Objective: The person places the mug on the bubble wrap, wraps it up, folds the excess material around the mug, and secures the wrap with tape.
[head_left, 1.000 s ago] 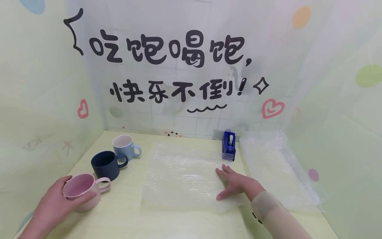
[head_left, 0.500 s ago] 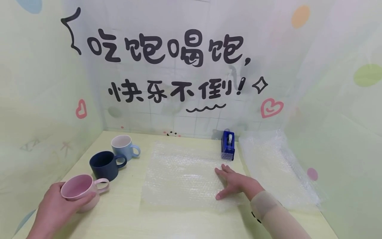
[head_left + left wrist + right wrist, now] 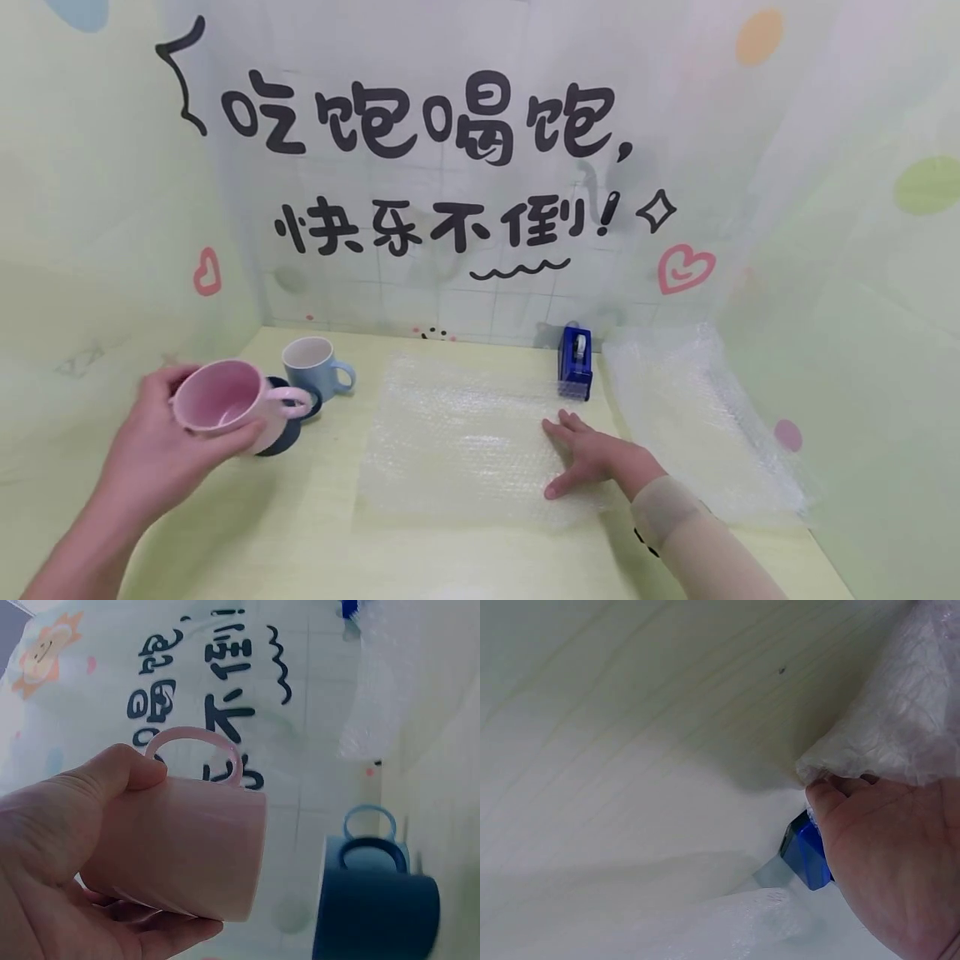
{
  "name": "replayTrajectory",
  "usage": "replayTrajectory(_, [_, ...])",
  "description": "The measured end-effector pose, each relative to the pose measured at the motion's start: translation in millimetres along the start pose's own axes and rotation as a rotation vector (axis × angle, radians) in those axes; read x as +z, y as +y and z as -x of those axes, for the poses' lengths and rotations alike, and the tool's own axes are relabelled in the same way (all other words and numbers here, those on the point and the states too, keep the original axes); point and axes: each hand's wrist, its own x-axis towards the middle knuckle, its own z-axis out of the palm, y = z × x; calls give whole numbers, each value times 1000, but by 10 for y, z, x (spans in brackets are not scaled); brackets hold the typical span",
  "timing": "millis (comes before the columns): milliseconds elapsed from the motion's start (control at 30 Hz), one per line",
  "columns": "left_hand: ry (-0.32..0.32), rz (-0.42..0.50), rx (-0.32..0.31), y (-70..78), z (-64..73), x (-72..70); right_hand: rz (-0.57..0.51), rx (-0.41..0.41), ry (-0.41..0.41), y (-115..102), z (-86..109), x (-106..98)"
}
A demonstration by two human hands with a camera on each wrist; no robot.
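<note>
My left hand grips a pink mug round its body, lifted off the table. The thumb lies along the near side and the handle points right. In the left wrist view the mug stands sideways, its handle near my thumb. Behind it in the head view, a navy mug is partly covered. My right hand rests with spread fingers on the right part of a flat bubble wrap sheet. Seen from the right wrist, the bubble wrap rises beside that hand's fingers.
A light blue mug stands at the back left. Near the back wall is a blue tape dispenser, just beyond the sheet. More bubble wrap lies along the table's right side. Printed curtains enclose the table.
My left hand has raised the pink mug from the table, upward and slightly right, so it now overlaps the navy mug. The right hand has stayed in place on the bubble wrap.
</note>
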Motion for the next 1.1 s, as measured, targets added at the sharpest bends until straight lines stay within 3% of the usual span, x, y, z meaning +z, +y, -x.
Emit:
replayTrajectory(100, [-60,54,104,364,-173,170,2,-3,1,-9,9,-16])
replayTrajectory(200, [-130,92,191,702,-354,428,2,-7,2,-18,16,-30])
replayTrajectory(333, [-251,102,230,1066,-570,878,-3,-8,0,-23,11,-32])
replayTrajectory(500, [-403,154,262,1338,-761,1499,-8,1,1,-17,1,-15])
replayTrajectory(633, [-509,187,277,1432,-845,1923,-6,12,4,-10,0,-1])
replayTrajectory(767, [-597,210,258,1436,-868,2230,-4,15,4,-11,6,3])
replayTrajectory(933, [-657,211,220,1377,-859,2514,3,18,4,-20,16,-8])
replayTrajectory(1100, [-668,197,198,1339,-856,2664,2,12,4,-28,14,-15])
